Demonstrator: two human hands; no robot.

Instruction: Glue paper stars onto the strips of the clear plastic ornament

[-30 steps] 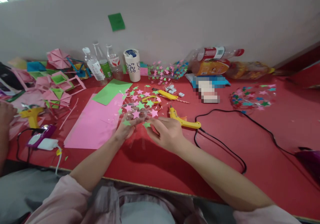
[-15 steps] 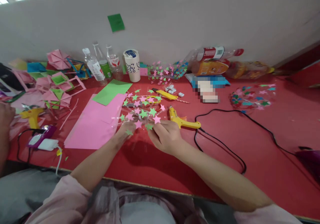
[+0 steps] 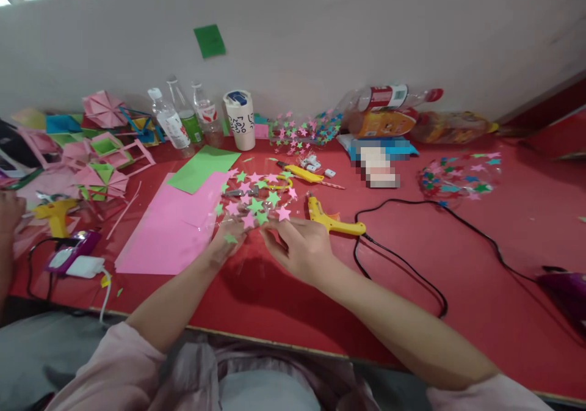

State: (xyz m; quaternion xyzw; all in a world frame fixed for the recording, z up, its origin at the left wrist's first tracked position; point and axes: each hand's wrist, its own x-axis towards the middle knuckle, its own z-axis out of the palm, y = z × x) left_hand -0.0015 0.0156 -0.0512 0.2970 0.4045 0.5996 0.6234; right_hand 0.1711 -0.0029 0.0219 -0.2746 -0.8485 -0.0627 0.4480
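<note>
A clear plastic piece (image 3: 255, 204) covered with pink and green stars is between my hands, above the red table. My left hand (image 3: 227, 238) grips its lower left side, the fingers partly behind the plastic and a green star showing over the hand. At its lower right edge, my right hand (image 3: 300, 245) is closed with bent fingers, thumb side toward the stars. A yellow glue gun (image 3: 336, 220) lies just right of my right hand. Behind the plastic are yellow-handled scissors (image 3: 280, 182), partly covered, and a yellow utility knife (image 3: 302, 173).
Pink paper (image 3: 158, 231) and green paper (image 3: 204, 168) lie to the left. Bottles (image 3: 171, 124) and a white cup (image 3: 240, 121) stand along the wall. Another starred plastic piece (image 3: 460, 179) lies right, near a black cord (image 3: 423, 203). Another person's hand (image 3: 10, 212) is at far left.
The starred plastic has turned slightly in my hands and shifted a little left. My right hand's fingers have moved a bit along its lower edge. The view has shifted slightly.
</note>
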